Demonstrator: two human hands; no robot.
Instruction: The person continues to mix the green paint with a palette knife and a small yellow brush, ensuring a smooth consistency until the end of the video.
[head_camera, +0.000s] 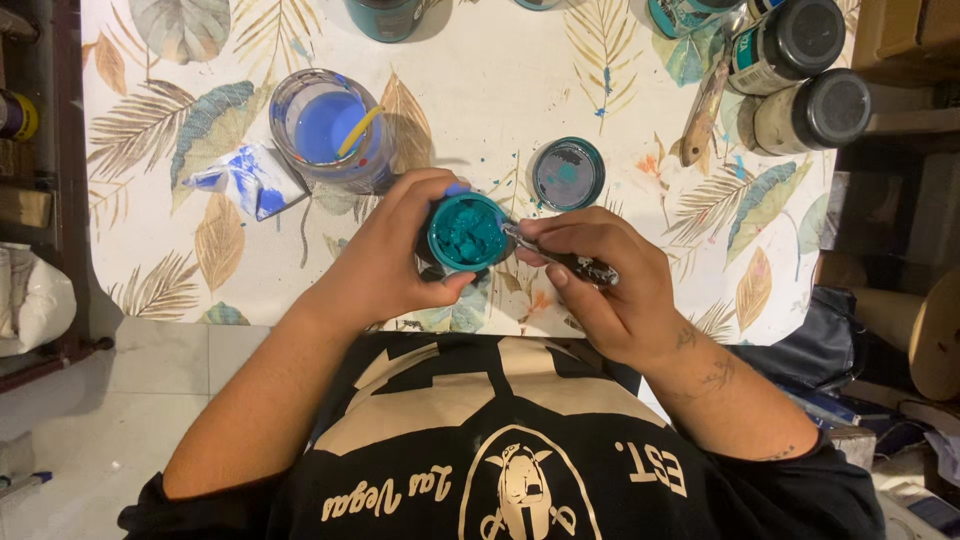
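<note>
Left hand (385, 255) curls around an open jar of teal paint (468, 232); right hand (600, 285) pinches a paint-stained tool (560, 258) at its rim.

Paint jar (468, 232) held over table (480, 90) edge; its lid (567, 174) lies just behind-right; water cup (330, 128) behind-left, crumpled rag (250, 178) beside it; two capped jars (800, 75) far right.

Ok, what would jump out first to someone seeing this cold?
The open jar of teal paint at the centre, held in the left hand, with the right hand dipping a paint-smeared tool at its rim. Next, the glass of blue water at upper left on the leaf-patterned tablecloth.
</note>
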